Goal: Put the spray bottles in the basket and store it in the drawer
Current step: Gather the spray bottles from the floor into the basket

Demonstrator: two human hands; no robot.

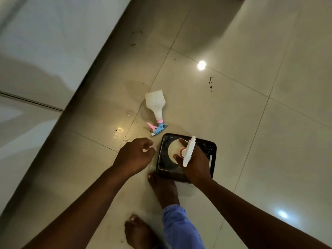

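A black plastic basket (210, 150) stands on the tiled floor in front of my feet. My right hand (196, 166) grips a white spray bottle with a white trigger head (188, 151) by its neck, upright inside the basket. A second white spray bottle with a pink and blue trigger head (155, 105) lies on its side on the floor just beyond the basket. My left hand (134, 155) hovers left of the basket, fingers loosely curled, holding nothing.
Glossy white cabinet fronts (45, 60) run along the left side, with a seam between two panels. My bare feet (161, 187) stand just behind the basket. The beige floor tiles (251, 105) show dark specks and light reflections.
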